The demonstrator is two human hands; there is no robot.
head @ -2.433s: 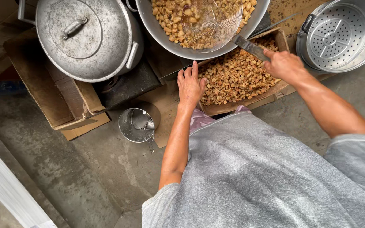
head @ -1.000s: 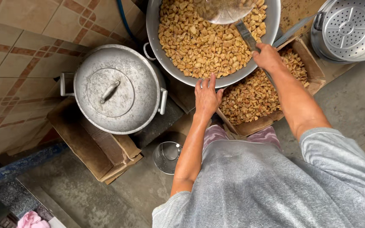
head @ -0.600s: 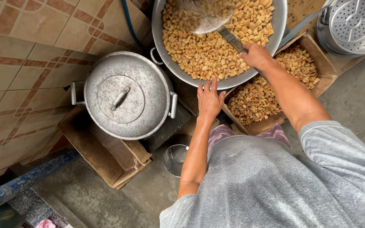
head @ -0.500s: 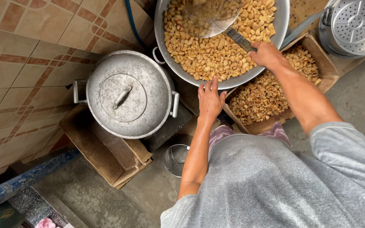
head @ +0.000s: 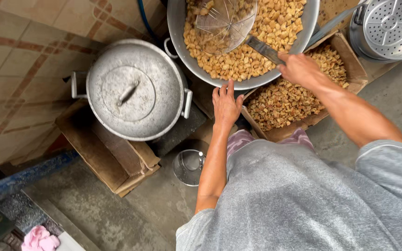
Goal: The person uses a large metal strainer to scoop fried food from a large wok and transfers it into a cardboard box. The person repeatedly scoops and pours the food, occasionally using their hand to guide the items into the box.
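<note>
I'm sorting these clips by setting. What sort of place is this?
Probably a small, informal food-making spot on a bare concrete floor beside a tiled wall. The signs: a big metal basin of fried golden pieces, a lidded metal pot set on cardboard, and a box of darker pieces.

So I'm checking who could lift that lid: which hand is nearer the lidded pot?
Left. The left hand rests at the big pan's rim, just right of the lidded pot. The right hand is farther right, gripping the wire skimmer's handle.
</note>
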